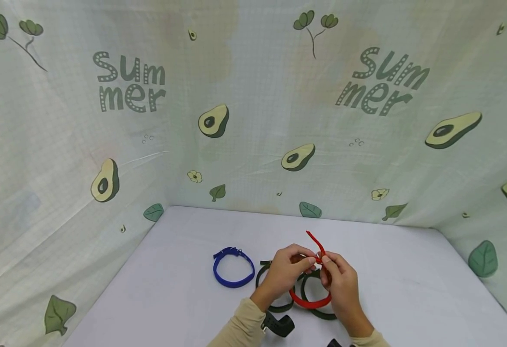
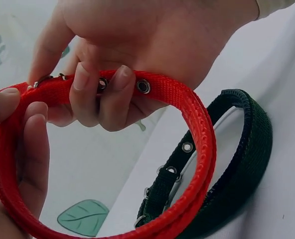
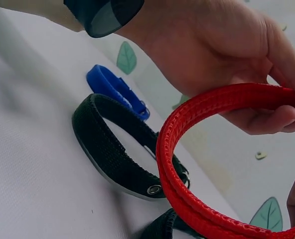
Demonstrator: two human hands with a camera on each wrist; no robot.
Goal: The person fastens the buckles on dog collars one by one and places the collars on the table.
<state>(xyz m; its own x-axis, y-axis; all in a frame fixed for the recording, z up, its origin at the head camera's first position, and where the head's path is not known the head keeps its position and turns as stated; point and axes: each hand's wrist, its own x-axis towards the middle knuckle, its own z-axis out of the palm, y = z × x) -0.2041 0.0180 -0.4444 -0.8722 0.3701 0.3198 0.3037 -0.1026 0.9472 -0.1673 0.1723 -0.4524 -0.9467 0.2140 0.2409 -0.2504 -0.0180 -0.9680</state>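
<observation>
Both hands hold a red collar (image 1: 310, 304), a webbing strap bent into a loop, above the table. My left hand (image 1: 284, 272) curls its fingers round the strap beside two metal eyelets (image 2: 143, 86), as the left wrist view shows. Close by, at the buckle (image 2: 43, 81), my right hand (image 1: 344, 284) pinches the band between thumb and fingers. The strap's free end (image 1: 316, 241) sticks up between the hands in the head view. Fingers partly cover the buckle. Below the hands lie two dark green collars (image 1: 281, 308), partly hidden by the hands and the red loop.
A blue collar (image 1: 233, 284) lies buckled in a loop on the white table (image 1: 184, 289), left of the green ones. Behind the table hangs a pale cloth (image 1: 253, 159) printed with avocados and leaves. A black wrist mount (image 1: 279, 326) sits at the left wrist.
</observation>
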